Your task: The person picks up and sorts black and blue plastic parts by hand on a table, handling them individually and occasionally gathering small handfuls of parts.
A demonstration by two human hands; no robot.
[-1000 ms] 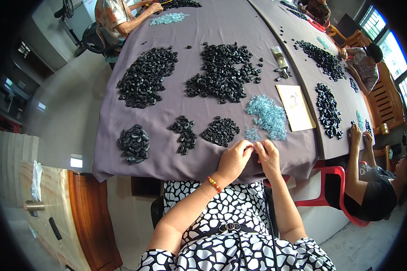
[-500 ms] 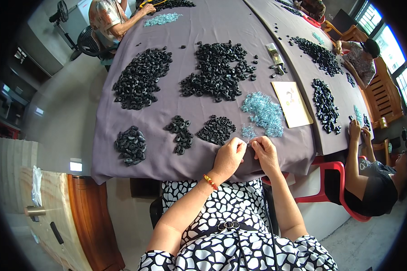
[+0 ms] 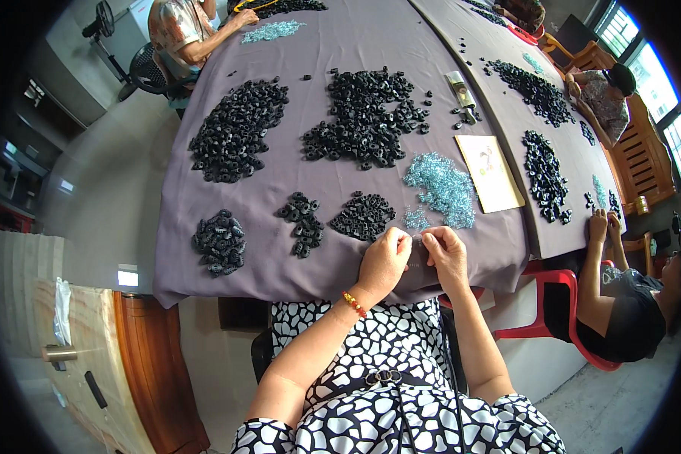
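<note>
My left hand (image 3: 386,261) is closed in a pinch at the table's near edge, a bead bracelet on its wrist. Facing it, my right hand (image 3: 446,257) pinches too, fingertips a short gap apart from the left's. Whatever they hold is too small to make out. Just beyond my fingers lie a little heap of clear bluish bits (image 3: 416,219) and a larger heap of the same bits (image 3: 442,189). Left of these sit a heap of small black parts (image 3: 363,216), a narrower black heap (image 3: 304,225) and a heap of ridged black pieces (image 3: 219,242).
Two big heaps of black parts, one on the left (image 3: 238,129) and one mid-table (image 3: 367,117), cover the grey cloth (image 3: 295,174). A pale flat board (image 3: 489,174) and a clear packet (image 3: 460,89) lie on the right. Other people sit around; a red chair (image 3: 567,303) stands right.
My hands stay in almost the same place, with fingertips slightly farther apart. At the right, a co-worker's hands have shifted a little.
</note>
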